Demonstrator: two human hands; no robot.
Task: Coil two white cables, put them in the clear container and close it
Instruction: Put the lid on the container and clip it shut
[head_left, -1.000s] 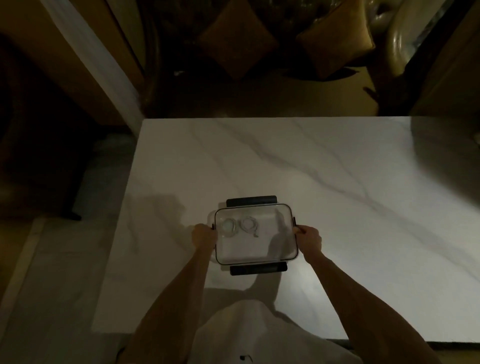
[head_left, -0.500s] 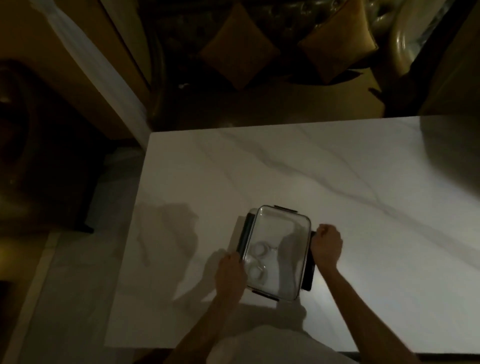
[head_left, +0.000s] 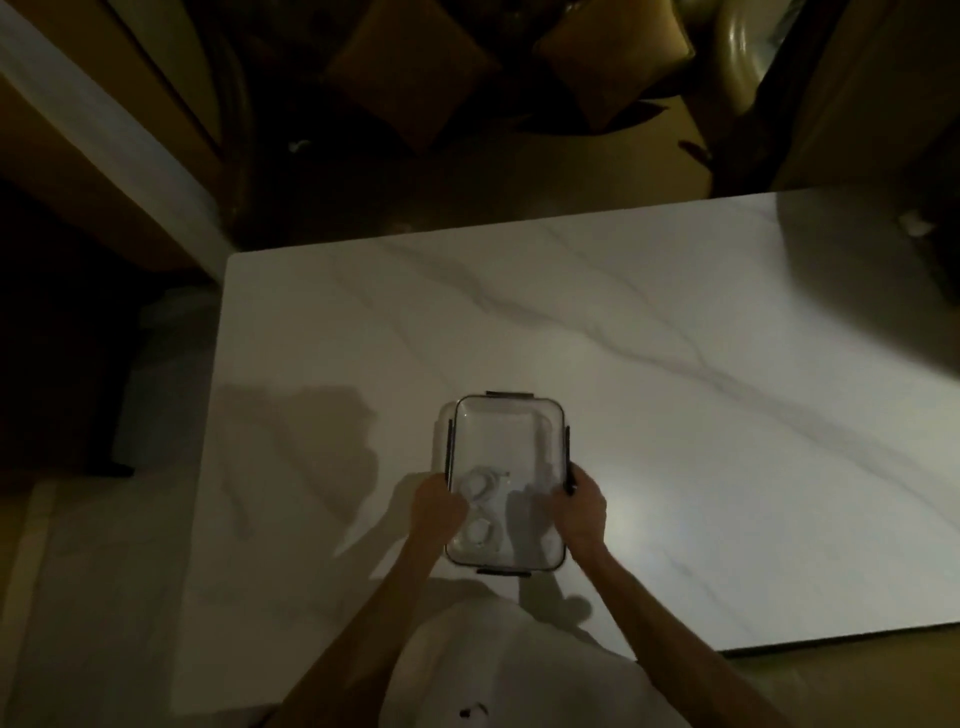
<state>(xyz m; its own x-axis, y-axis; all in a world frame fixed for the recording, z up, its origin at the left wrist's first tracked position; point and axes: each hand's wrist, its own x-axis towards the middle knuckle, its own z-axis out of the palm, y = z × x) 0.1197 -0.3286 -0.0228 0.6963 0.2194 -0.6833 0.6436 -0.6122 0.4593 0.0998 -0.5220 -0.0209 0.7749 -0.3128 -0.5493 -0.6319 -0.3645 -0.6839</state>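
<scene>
Between the two hands, the clear container (head_left: 506, 452) is lying lengthwise on the marble table (head_left: 675, 415). Left hand (head_left: 435, 506) is gripping its left edge, right hand (head_left: 582, 506) is curling around the black right latch (head_left: 568, 457). Two coiled white cables (head_left: 480, 512) are sitting inside, just right of the left fingers.

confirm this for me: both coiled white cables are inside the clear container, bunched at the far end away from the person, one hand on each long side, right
Not quite. The head view shows both coiled cables at the near end of the clear container, closest to the person; the far end is bare. The rest holds: left hand and right hand are on the long sides.
</scene>
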